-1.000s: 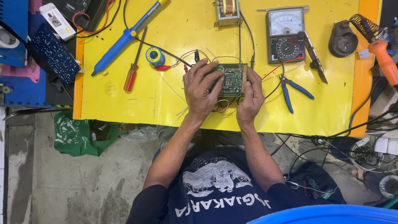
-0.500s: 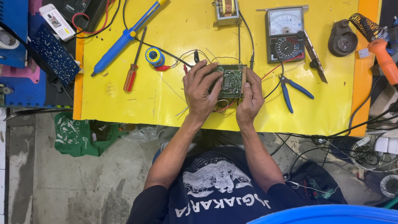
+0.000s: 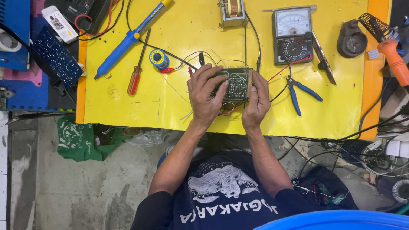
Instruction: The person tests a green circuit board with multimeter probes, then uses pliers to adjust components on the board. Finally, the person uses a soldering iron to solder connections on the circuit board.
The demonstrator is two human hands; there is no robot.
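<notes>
Both hands hold a small green rectangular circuit board (image 3: 235, 84) above the middle of the yellow table mat (image 3: 179, 110), copper-trace side up. Left hand (image 3: 207, 94): fingers curled over the board's left edge, thumb lying across its lower left corner. Right hand (image 3: 257, 101): fingers closed along the board's right edge, thumb pressed against that side. Board is gripped between the two hands, roughly level.

Compared with the frames one second and half a second ago: hands and board sit in the same spot, grip unchanged; no visible shift of the tools around them.

Thin red and black wires (image 3: 230, 108) trail from under the board toward the person. Just right of the right hand lie blue-handled pliers (image 3: 301, 93). Above them, a black analogue multimeter with a white dial (image 3: 293, 35). Left of the left hand, apart from it: a small spool of solder with a blue rim (image 3: 159, 58), a red-handled screwdriver (image 3: 137, 71), and a long blue soldering iron (image 3: 128, 40) set diagonally. A small copper-wound transformer (image 3: 232, 11) sits at the mat's far edge.
</notes>
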